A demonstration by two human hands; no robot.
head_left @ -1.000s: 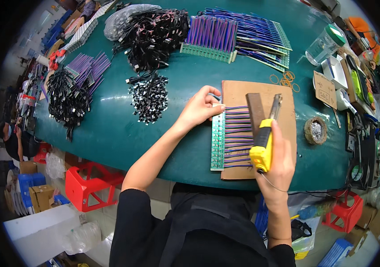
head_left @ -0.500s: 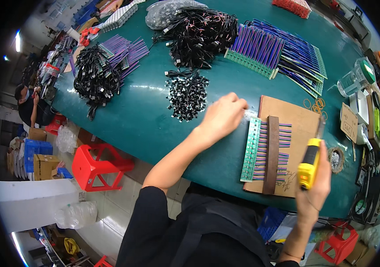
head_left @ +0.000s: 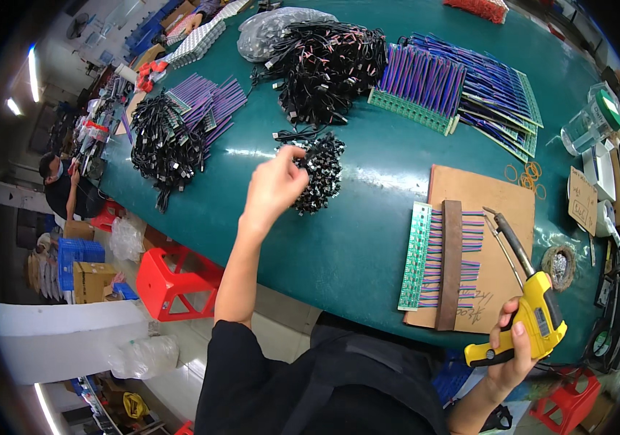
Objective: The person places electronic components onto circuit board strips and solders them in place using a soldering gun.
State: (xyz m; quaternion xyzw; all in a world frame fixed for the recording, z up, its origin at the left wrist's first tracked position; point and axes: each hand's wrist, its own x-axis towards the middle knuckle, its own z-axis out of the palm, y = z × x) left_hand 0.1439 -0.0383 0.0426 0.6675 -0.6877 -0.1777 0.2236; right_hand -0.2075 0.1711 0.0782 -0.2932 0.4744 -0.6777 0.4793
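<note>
My right hand (head_left: 517,351) grips a yellow soldering gun (head_left: 542,315) with a black trigger and a thin wire guide beside its long metal tip, which points up toward the board. My left hand (head_left: 275,185) is at the left edge of a heap of small black connectors (head_left: 324,174), thumb and index finger curled but apart, with nothing visible between them. A green circuit board strip (head_left: 416,254) with purple, blue and black wires lies on a brown cardboard sheet (head_left: 502,192). Across the wires rests a dark brown bar (head_left: 450,264).
Black cables (head_left: 328,69) are heaped farther back, with another cable bundle (head_left: 165,141) at left. Wired boards (head_left: 419,90) are stacked behind. Rubber bands (head_left: 531,174), a solder coil (head_left: 559,267) and a green-lidded jar (head_left: 593,123) stand right. A red stool (head_left: 172,283) and another person (head_left: 67,188) are left.
My left hand has moved left from beside the cardboard to the connector heap. The soldering gun has been lowered and turned, its tip now angled up and left toward the wire ends.
</note>
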